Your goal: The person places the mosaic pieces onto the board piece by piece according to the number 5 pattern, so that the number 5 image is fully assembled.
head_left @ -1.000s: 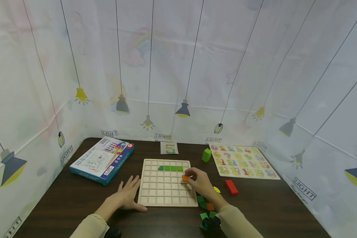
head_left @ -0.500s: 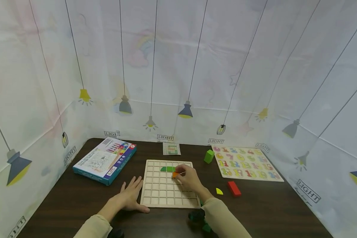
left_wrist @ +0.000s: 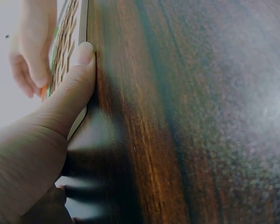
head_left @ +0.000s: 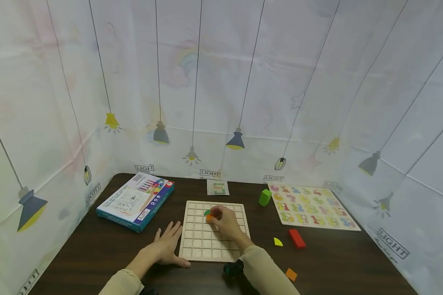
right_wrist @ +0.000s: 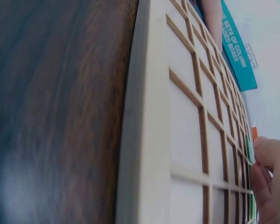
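**Orange block (head_left: 209, 219) pinched at the wooden grid board (head_left: 197, 245)**

The right hand (head_left: 227, 223) grips it just this side of the green piece (head_left: 206, 212); the left hand (head_left: 166, 247), farther off, lies spread by the board's left edge. Fingertips hide the block's long axis.

- Left sleeve (head_left: 122, 282): plain, pale cream cloth, long and loose.
- Right sleeve (head_left: 268, 272): matching cream cloth, lightly creased.
- 1 small black device (head_left: 234, 267) beside it, details too dark to tell.

The right grip (head_left: 227, 223) partly hides the orange block (head_left: 208, 218) and green piece (head_left: 206, 212).
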`<state>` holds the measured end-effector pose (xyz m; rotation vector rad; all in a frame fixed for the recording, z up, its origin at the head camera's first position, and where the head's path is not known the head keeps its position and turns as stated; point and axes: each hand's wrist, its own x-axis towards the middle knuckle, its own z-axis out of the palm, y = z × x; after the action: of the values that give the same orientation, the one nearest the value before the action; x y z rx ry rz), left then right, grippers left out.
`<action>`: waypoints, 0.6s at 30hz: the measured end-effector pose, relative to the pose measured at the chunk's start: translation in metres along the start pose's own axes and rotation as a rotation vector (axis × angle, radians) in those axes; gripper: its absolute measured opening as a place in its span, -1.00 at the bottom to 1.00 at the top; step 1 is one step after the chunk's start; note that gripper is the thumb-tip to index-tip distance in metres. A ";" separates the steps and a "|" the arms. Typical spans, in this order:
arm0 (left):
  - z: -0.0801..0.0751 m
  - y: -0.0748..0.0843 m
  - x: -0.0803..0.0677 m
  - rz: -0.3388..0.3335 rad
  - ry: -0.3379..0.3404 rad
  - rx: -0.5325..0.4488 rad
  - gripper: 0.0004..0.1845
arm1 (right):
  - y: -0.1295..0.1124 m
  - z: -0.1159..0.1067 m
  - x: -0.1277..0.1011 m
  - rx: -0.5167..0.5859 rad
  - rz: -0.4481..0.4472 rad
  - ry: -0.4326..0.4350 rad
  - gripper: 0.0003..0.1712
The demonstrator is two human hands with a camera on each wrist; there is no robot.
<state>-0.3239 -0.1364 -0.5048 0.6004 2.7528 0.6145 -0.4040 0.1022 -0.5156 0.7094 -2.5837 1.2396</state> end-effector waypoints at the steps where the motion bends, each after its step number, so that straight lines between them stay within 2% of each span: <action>1: 0.000 0.001 0.000 -0.004 0.000 -0.003 0.34 | -0.001 0.001 0.000 0.003 0.006 0.003 -0.73; 5: 0.006 -0.006 0.005 0.006 0.022 -0.006 0.37 | -0.003 0.006 0.001 0.005 0.023 0.003 -0.73; 8: 0.007 -0.007 0.006 0.006 0.013 -0.005 0.38 | -0.002 0.009 0.001 0.003 0.040 -0.006 -0.74; 13: -0.002 0.006 -0.002 -0.009 0.007 0.001 0.31 | -0.002 0.010 0.001 -0.005 0.047 -0.005 -0.76; 18: -0.002 0.006 -0.003 -0.013 0.015 0.021 0.29 | -0.003 0.011 0.002 -0.006 0.016 0.003 -0.74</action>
<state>-0.3201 -0.1337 -0.4996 0.5839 2.7781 0.5901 -0.4038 0.0913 -0.5201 0.6859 -2.5947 1.2355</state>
